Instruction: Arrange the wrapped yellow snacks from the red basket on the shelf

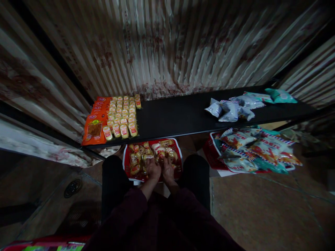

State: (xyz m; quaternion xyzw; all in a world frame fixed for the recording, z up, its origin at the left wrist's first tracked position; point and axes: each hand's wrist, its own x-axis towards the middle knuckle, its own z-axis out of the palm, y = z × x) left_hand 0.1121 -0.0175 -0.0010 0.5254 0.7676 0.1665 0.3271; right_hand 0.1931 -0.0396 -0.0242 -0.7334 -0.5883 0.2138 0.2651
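Both of my hands reach down into a red basket (126,164) between my knees, which holds several small wrapped yellow cakes (134,159). My left hand (153,169) is at the middle of the basket, its fingers curled at a wrapped cake. Close beside it on the right, my right hand (168,170) has its fingers bent near a yellow and red package. What either hand holds is too small and dim to make out. Above the basket, on the black shelf (172,113), several rows of similar cakes (124,130) stand at the left end.
Orange snack packets (94,127) lie left of the cake rows. Silvery bags (230,111) and teal bags (280,96) lie on the shelf's right part. A second red basket (211,153) heaped with snack bags stands at the right. Another red basket (47,241) shows at bottom left.
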